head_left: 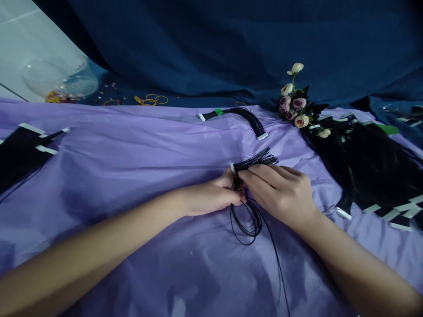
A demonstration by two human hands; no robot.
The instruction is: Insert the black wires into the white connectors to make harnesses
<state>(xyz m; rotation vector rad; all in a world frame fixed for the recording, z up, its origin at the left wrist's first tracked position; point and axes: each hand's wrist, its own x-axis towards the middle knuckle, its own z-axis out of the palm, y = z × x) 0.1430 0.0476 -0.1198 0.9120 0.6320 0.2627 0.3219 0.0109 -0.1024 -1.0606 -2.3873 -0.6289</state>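
Near the middle of the view, my left hand (220, 193) is closed around a black wire harness (246, 165) just below its white connector (232, 168). The harness's loose wire ends fan out up and to the right. My right hand (280, 187) is closed at the same spot, its fingertips pinched against the wires by the connector. What exactly those fingertips grip is hidden. Loops of thin black wire (256, 222) hang beneath both hands, and one strand trails down to the bottom edge. Behind my hands lies a finished-looking harness (246, 118) with white connectors and a green band.
A purple sheet (139, 149) covers the table. Piles of black harnesses lie at right (370, 163) and far left (20, 154). Artificial flowers (292, 103) stand at the back right. Rubber bands (150, 100) and a tipped clear container (62, 77) sit by the dark blue curtain (214, 44).
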